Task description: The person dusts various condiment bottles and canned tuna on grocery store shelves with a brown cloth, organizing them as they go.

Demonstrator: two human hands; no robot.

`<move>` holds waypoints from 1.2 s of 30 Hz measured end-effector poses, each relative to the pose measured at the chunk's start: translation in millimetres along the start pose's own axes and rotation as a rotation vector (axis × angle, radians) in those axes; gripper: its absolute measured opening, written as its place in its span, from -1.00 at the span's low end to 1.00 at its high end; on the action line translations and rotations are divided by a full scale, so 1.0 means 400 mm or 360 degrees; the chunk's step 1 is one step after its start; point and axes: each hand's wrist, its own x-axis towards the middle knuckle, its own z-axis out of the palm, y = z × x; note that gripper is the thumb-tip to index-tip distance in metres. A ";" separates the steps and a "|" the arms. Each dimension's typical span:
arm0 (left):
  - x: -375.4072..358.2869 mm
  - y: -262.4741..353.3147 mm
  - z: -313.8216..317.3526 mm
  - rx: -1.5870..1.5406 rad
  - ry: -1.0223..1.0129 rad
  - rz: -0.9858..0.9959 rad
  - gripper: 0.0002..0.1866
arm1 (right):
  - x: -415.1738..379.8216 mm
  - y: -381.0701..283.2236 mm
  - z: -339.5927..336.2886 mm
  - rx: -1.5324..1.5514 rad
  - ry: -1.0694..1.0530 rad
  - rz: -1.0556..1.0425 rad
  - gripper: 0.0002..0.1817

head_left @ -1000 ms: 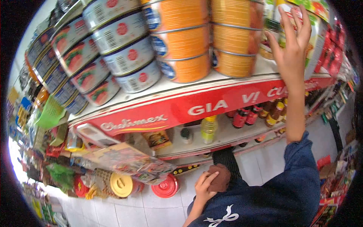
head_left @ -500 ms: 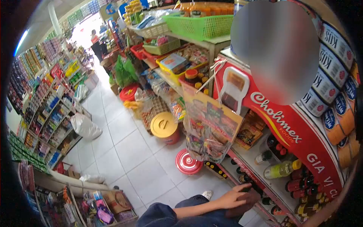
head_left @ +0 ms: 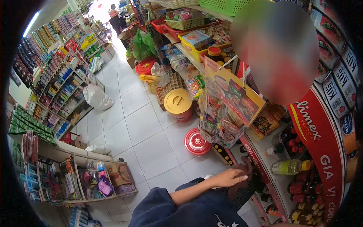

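Left hand [head_left: 230, 177] low in frame, blue sleeve [head_left: 166, 208] pushed up the forearm, fingers curled down over a brown cloth [head_left: 245, 168] and gripping its top; cloth sits on a dark mesh bag [head_left: 242, 193] held against the body, just beside the bottom shelf edge. Right hand not in view, so can't tell its fingers

Right of the hand: red shelf banner [head_left: 321, 151] with white lettering, below it a yellow oil bottle [head_left: 289, 166] lying on its side and a row of red-capped sauce bottles [head_left: 302, 187]. Cans [head_left: 340, 87] stacked above the banner. A blurred patch covers part of the upper shelf

Ahead of the hand on the white tile floor [head_left: 140, 125]: red lid [head_left: 196, 142] near the shelf base, yellow-lidded bucket [head_left: 178, 104] further up the aisle, hanging snack packets [head_left: 219, 125] under a tilted poster board [head_left: 234, 92] between them and the shelf. Egg trays [head_left: 170, 85] behind the bucket, white sack [head_left: 96, 97] across the aisle by the left racks [head_left: 56, 87]. Low display shelf [head_left: 87, 178] with boxes near bottom left. A person [head_left: 113, 15] stands far down the aisle by the bright doorway
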 end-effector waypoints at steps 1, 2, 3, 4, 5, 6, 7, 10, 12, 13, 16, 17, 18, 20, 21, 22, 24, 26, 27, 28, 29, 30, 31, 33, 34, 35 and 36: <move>0.006 0.011 -0.009 -0.0152 -0.0067 0.0011 -0.44 | -0.045 -0.016 0.019 0.0201 -0.0095 0.0140 -0.63; 0.008 0.023 -0.015 -0.0303 -0.0142 0.0019 -0.44 | -0.087 -0.047 0.040 0.0406 -0.0158 0.0256 -0.64; 0.008 0.044 -0.020 -0.0244 -0.0160 0.0026 -0.38 | -0.127 -0.070 0.073 0.0589 -0.0232 0.0392 -0.65; 0.013 0.055 -0.005 -0.0378 -0.0028 0.0223 -0.35 | -0.164 -0.097 0.107 0.0749 -0.0271 0.0516 -0.66; 0.022 0.063 0.017 -0.0514 0.0108 0.0421 -0.33 | -0.198 -0.125 0.146 0.0891 -0.0292 0.0638 -0.67; 0.027 0.073 0.035 -0.0653 0.0249 0.0615 -0.31 | -0.229 -0.161 0.202 0.1009 -0.0267 0.0768 -0.68; 0.028 0.085 0.043 -0.0752 0.0092 0.0638 -0.29 | -0.259 -0.193 0.253 0.1100 -0.0183 0.0872 -0.66; 0.037 0.146 0.047 -0.0889 -0.0203 0.0588 -0.25 | -0.323 -0.222 0.282 0.1152 -0.0305 0.1312 -0.64; 0.044 0.157 0.060 -0.0366 -0.0200 0.0656 -0.25 | -0.330 -0.213 0.281 0.1179 -0.0238 0.1489 -0.67; 0.048 0.148 0.080 -0.0364 -0.0154 0.0634 -0.23 | -0.333 -0.204 0.276 0.1182 -0.0246 0.1646 -0.68; 0.053 0.096 0.161 -0.0303 -0.0017 0.0587 -0.15 | -0.366 -0.172 0.268 0.1213 -0.0358 0.1842 -0.68; 0.056 0.083 0.179 -0.0252 0.0028 0.0580 -0.13 | -0.373 -0.168 0.268 0.1220 -0.0407 0.1892 -0.68; 0.059 0.072 0.187 -0.0200 0.0074 0.0573 -0.11 | -0.383 -0.161 0.267 0.1228 -0.0458 0.1941 -0.68; 0.061 0.047 0.188 -0.0454 -0.0101 0.0142 -0.09 | -0.404 -0.133 0.260 0.1302 -0.0549 0.1918 -0.77; 0.055 0.044 0.192 -0.0604 -0.0094 0.0045 -0.09 | -0.396 -0.121 0.248 0.1277 -0.0635 0.1983 -0.75; 0.050 0.042 0.195 -0.0754 -0.0077 -0.0052 -0.09 | -0.394 -0.106 0.240 0.1252 -0.0720 0.2047 -0.73; 0.026 0.047 0.194 -0.1090 0.0144 -0.0001 -0.11 | -0.505 -0.061 0.257 0.1532 -0.0672 0.2150 -0.62; 0.022 0.053 0.186 -0.1384 0.0076 -0.0055 -0.10 | -0.615 -0.041 0.265 0.1697 -0.0776 0.2337 -0.58; 0.020 0.063 0.181 -0.1505 0.0080 -0.0070 -0.10 | -0.629 -0.039 0.264 0.1783 -0.0905 0.2387 -0.57; 0.021 0.072 0.174 -0.1624 0.0087 -0.0082 -0.10 | -0.641 -0.037 0.263 0.1863 -0.1041 0.2433 -0.55; 0.022 0.076 0.167 -0.1627 0.0105 -0.0043 -0.13 | -0.633 -0.049 0.255 0.1941 -0.1254 0.2435 -0.55; 0.023 0.067 0.163 -0.1572 0.0134 -0.0019 -0.14 | -0.627 -0.060 0.245 0.2013 -0.1471 0.2435 -0.54; 0.026 0.051 0.161 -0.1520 0.0161 0.0005 -0.15 | -0.617 -0.065 0.238 0.2016 -0.1490 0.2408 -0.53; 0.028 0.043 0.149 -0.1475 0.0209 -0.0013 -0.20 | -0.580 -0.070 0.237 0.2018 -0.1518 0.2349 -0.51; 0.028 0.046 0.138 -0.1447 0.0205 -0.0016 -0.21 | -0.573 -0.069 0.239 0.2019 -0.1523 0.2317 -0.49; 0.027 0.050 0.129 -0.1417 0.0200 -0.0021 -0.22 | -0.661 -0.017 0.238 0.1961 -0.1637 0.2379 -0.43; 0.027 0.052 0.124 -0.1385 0.0193 -0.0027 -0.22 | -0.696 0.006 0.213 0.2098 -0.1225 0.2404 -0.41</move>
